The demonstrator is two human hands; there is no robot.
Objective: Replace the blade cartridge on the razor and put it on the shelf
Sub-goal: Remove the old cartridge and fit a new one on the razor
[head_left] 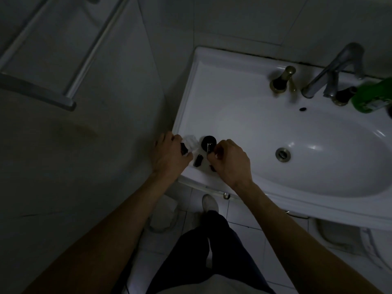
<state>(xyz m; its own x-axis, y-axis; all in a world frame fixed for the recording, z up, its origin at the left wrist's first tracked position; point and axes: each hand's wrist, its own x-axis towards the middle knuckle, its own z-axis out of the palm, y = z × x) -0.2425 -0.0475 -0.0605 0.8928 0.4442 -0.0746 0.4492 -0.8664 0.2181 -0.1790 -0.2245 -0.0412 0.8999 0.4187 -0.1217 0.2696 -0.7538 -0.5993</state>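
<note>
Small dark blade cartridge (198,160) lies loose on white ceramic sink ledge (222,98), long axis toward far wall, between both hands. Right hand (230,161) curled shut on slim dark razor (208,147); nearer. Left hand (169,154) pinches another small dark piece (183,148). Dim light; details unclear.

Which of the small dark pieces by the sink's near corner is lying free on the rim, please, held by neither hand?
The oblong dark piece between the two hands lies free on the sink rim. The other dark piece sits against the left hand.
</note>
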